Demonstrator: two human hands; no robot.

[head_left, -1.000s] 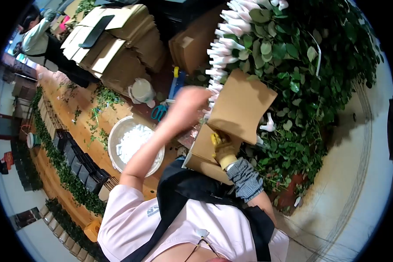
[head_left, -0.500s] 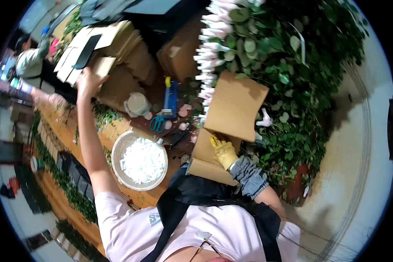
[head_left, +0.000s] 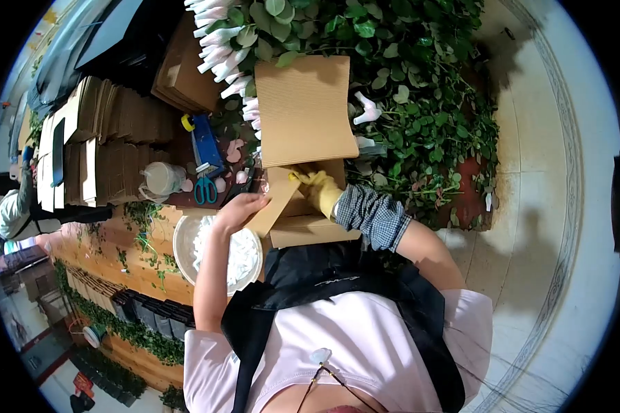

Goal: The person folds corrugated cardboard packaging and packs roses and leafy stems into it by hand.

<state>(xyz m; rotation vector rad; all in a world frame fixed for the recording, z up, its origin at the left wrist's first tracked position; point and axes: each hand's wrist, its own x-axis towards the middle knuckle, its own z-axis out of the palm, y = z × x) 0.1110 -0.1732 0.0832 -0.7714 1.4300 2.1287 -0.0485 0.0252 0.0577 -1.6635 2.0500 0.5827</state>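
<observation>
From here, the left hand pinches a cardboard strip firmly, slanted over the open box. The gloved right hand half-curls at the strip's upper end; whether it grips, I can't tell. This looks like positioning; the next move calls for 2 steady hands.

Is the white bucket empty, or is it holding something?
The bucket is not empty: small white pieces show inside, partly hidden behind the left forearm.
</observation>
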